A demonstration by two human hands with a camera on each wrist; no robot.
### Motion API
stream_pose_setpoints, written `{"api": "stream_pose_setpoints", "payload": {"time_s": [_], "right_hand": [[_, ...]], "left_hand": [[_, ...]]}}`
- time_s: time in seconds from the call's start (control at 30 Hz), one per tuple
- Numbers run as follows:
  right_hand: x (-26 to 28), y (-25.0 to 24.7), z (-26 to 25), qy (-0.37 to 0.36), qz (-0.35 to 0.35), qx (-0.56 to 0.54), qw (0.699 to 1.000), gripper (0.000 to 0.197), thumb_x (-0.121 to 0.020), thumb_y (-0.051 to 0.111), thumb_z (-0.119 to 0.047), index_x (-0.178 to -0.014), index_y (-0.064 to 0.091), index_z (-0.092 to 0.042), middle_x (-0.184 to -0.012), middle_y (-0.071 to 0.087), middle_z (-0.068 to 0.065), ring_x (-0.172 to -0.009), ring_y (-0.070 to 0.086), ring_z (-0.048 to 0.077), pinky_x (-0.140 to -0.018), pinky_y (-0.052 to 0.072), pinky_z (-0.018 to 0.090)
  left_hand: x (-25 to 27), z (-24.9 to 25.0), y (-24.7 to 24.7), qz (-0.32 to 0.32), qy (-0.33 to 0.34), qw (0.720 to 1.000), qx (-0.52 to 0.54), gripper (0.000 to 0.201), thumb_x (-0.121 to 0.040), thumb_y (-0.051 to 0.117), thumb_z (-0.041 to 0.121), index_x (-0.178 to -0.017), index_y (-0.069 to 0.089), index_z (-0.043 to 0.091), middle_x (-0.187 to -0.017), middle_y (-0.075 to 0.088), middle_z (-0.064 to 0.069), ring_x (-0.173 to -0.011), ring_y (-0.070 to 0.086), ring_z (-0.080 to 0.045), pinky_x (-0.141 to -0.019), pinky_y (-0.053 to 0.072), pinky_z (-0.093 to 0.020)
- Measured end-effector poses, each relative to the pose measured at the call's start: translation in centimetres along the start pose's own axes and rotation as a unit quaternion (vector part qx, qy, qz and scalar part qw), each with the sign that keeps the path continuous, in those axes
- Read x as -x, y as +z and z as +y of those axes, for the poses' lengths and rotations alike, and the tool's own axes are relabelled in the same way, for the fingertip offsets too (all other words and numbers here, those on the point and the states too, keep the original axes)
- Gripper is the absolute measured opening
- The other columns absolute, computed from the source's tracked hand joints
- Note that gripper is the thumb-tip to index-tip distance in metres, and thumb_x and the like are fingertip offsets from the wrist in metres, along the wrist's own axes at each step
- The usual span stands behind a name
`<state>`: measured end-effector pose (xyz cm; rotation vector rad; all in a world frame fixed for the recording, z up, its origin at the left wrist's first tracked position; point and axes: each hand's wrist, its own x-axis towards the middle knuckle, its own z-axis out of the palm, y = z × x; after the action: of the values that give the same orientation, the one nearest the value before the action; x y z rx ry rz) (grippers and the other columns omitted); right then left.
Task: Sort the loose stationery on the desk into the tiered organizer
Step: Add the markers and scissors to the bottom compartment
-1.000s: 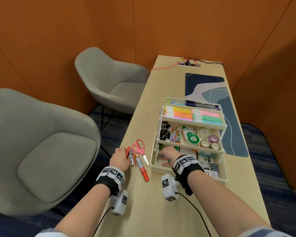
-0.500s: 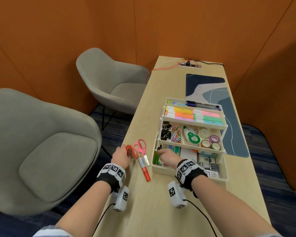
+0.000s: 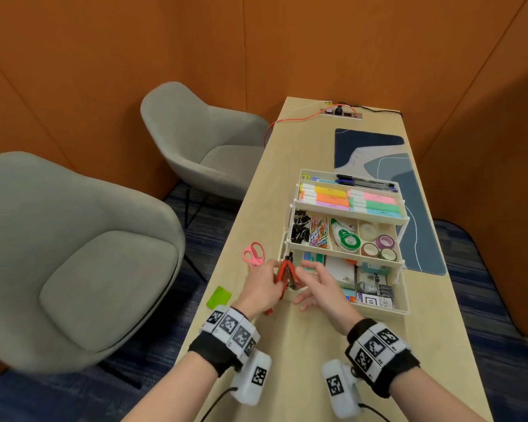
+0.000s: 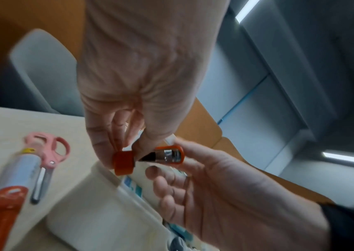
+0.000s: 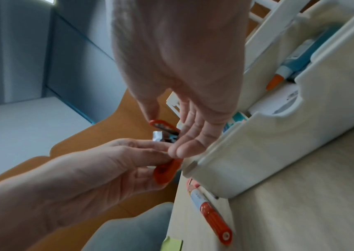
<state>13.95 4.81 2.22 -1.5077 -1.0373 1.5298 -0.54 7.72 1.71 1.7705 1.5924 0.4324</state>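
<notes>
My left hand (image 3: 261,287) pinches one arm of a small orange staple remover (image 3: 287,275) held in the air just left of the white tiered organizer (image 3: 381,310). My right hand (image 3: 317,284) takes the other arm, the one with the metal claw (image 4: 167,154), between its thumb and its nearly straight fingers (image 5: 184,147). Pink scissors (image 3: 253,254) and a red-capped marker (image 5: 210,214) lie on the desk beside the organizer's left wall (image 5: 257,152); in the head view my left hand hides most of the marker.
The three open tiers hold highlighters, clips, tape rolls and boxes. A green sticky note (image 3: 218,297) lies near the desk's left edge. Two grey chairs (image 3: 110,269) stand left of the desk, and a dark desk mat (image 3: 418,208) lies right of the organizer.
My left hand has lifted the orange staple remover off the desk and carried it right. My right hand has come out of the bottom tier to meet it. The green note now shows.
</notes>
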Motion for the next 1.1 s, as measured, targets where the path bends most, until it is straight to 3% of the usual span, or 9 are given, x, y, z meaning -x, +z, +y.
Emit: {"api": "stream_pose_setpoints", "payload": {"time_s": [0.1,0.23,0.33,0.5,0.63,0.73,0.87,0.97,1.1], "right_hand": [[-1.0,-0.6,0.3,0.01,0.047,0.002,0.999,0.026,-0.097,0.05,-0.019,-0.121,0.048,-0.008,-0.088,0.06,0.012,-0.065,0.063,0.021,-0.055,0.054,0.028],[-1.8,-1.2,-0.6,0.042,0.045,-0.049,0.997,0.02,-0.096,0.052,-0.02,-0.11,0.05,-0.006,-0.093,0.061,0.016,-0.064,0.066,0.024,-0.054,0.056,0.028],[-2.7,-1.3,-0.8,0.051,0.062,-0.036,0.996,0.021,-0.092,0.057,-0.012,-0.111,0.048,-0.007,-0.086,0.064,0.017,-0.062,0.065,0.022,-0.056,0.056,0.029],[-5.2,-1.0,0.4,0.058,0.171,0.015,0.983,0.01,-0.093,0.051,-0.004,-0.102,0.048,-0.007,-0.077,0.065,0.018,-0.051,0.064,0.018,-0.048,0.054,0.026],[-6.9,0.1,1.7,0.045,0.222,0.117,0.967,0.011,-0.093,0.05,-0.01,-0.098,0.051,-0.019,-0.095,0.066,0.012,-0.061,0.069,0.015,-0.066,0.058,0.034],[-7.3,0.9,2.6,0.021,0.214,0.101,0.971,0.021,-0.091,0.052,-0.009,-0.099,0.064,-0.025,-0.099,0.07,0.007,-0.065,0.07,0.012,-0.079,0.058,0.039],[-7.5,0.9,2.1,-0.006,0.233,0.141,0.962,0.024,-0.091,0.053,-0.013,-0.107,0.072,-0.015,-0.09,0.072,0.004,-0.084,0.068,0.02,-0.084,0.053,0.032],[-7.1,1.0,1.3,-0.068,0.218,0.344,0.911,0.025,-0.095,0.048,-0.018,-0.102,0.072,-0.016,-0.091,0.072,0.007,-0.089,0.065,0.025,-0.076,0.048,0.025],[-7.1,1.1,1.7,-0.11,0.148,0.611,0.77,0.025,-0.099,0.042,-0.026,-0.102,0.064,-0.015,-0.091,0.069,0.006,-0.087,0.064,0.025,-0.075,0.048,0.033]], "left_hand": [[-0.7,0.9,0.8,-0.015,0.0,1.0,-0.004,0.034,-0.086,0.059,0.01,-0.119,0.053,0.014,-0.094,0.069,-0.008,-0.087,0.064,-0.023,-0.075,0.048,-0.031],[-1.7,1.6,1.1,-0.011,0.011,1.0,-0.002,0.027,-0.086,0.059,0.01,-0.112,0.052,0.014,-0.092,0.069,-0.008,-0.078,0.06,-0.019,-0.064,0.035,-0.024],[-2.4,2.0,1.2,0.001,0.018,1.0,0.013,0.02,-0.085,0.062,0.012,-0.104,0.054,0.013,-0.089,0.068,-0.008,-0.082,0.063,-0.024,-0.067,0.043,-0.029],[-2.5,0.9,1.5,0.056,0.028,0.998,-0.019,0.013,-0.091,0.053,0.02,-0.103,0.058,0.016,-0.094,0.069,-0.004,-0.087,0.064,-0.022,-0.078,0.051,-0.037],[-1.7,-1.1,1.5,0.084,0.03,0.995,-0.035,0.017,-0.091,0.05,0.015,-0.104,0.06,0.019,-0.103,0.064,0.001,-0.094,0.06,-0.018,-0.083,0.047,-0.033],[-0.9,-2.7,1.2,0.091,0.025,0.995,-0.02,0.016,-0.091,0.05,0.015,-0.104,0.06,0.019,-0.105,0.061,0.003,-0.094,0.058,-0.015,-0.083,0.045,-0.029],[0.0,-4.4,0.5,0.089,0.008,0.996,0.005,0.015,-0.092,0.052,0.014,-0.102,0.061,0.02,-0.102,0.06,0.006,-0.089,0.057,-0.009,-0.083,0.049,-0.03],[0.5,-5.3,0.0,0.096,0.006,0.995,0.019,0.013,-0.093,0.053,0.014,-0.099,0.06,0.024,-0.097,0.059,0.009,-0.083,0.056,-0.004,-0.078,0.049,-0.026],[0.8,-6.2,-0.6,0.101,0.004,0.995,0.018,0.01,-0.093,0.052,0.017,-0.098,0.06,0.022,-0.096,0.059,0.008,-0.082,0.056,-0.006,-0.078,0.049,-0.028]]}}
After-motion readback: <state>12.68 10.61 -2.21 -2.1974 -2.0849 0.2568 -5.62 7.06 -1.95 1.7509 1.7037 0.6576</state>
